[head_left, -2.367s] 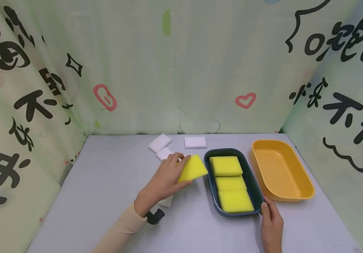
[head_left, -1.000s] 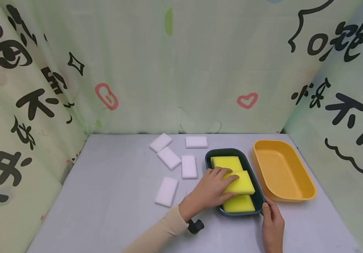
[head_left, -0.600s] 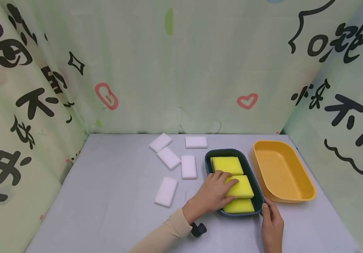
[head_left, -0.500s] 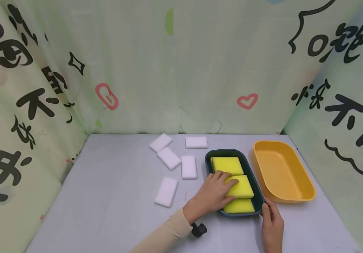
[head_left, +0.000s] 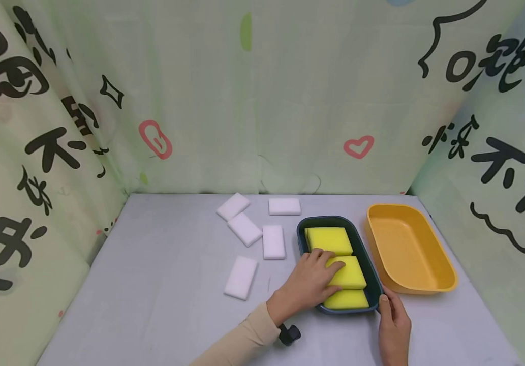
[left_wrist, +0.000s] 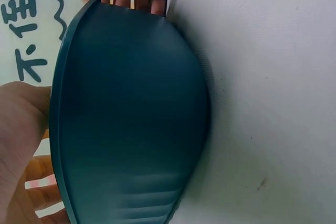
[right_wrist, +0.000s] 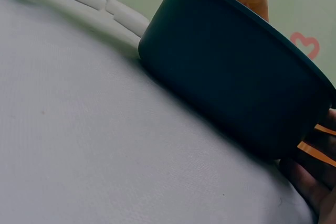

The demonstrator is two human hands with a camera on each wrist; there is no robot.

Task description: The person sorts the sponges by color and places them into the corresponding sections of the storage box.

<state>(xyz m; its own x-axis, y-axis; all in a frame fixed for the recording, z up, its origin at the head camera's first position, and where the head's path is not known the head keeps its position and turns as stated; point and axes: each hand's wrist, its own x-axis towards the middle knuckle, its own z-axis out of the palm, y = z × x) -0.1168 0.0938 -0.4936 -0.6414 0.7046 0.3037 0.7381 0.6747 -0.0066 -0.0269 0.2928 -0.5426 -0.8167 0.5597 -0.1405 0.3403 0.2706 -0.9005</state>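
Note:
In the head view, my left hand [head_left: 310, 278] reaches into the dark green tub [head_left: 367, 249] and grips a yellow sponge [head_left: 351, 273], thumb on the near side and fingers over the left part. This sponge lies in the middle, overlapping the near sponge [head_left: 346, 300]; a far sponge [head_left: 328, 240] shows behind it. My right hand [head_left: 394, 325] holds the tub's near right corner, thumb at the rim. In the left wrist view the tub's wall [left_wrist: 131, 103] hides the sponges, and in the right wrist view the fingers [right_wrist: 315, 166] lie against the tub's side.
A yellow-orange tub [head_left: 410, 249] stands right beside the green one. Several white sponge blocks lie on the left, among them one upright block [head_left: 273, 242] near the green tub and another closer to me [head_left: 241, 277]. A printed curtain [head_left: 198, 101] surrounds the table [head_left: 152, 284].
My left hand has carried the yellow sponge from over the table rightward into the green tub, then slid it slightly toward me. The right hand has stayed at the tub's corner.

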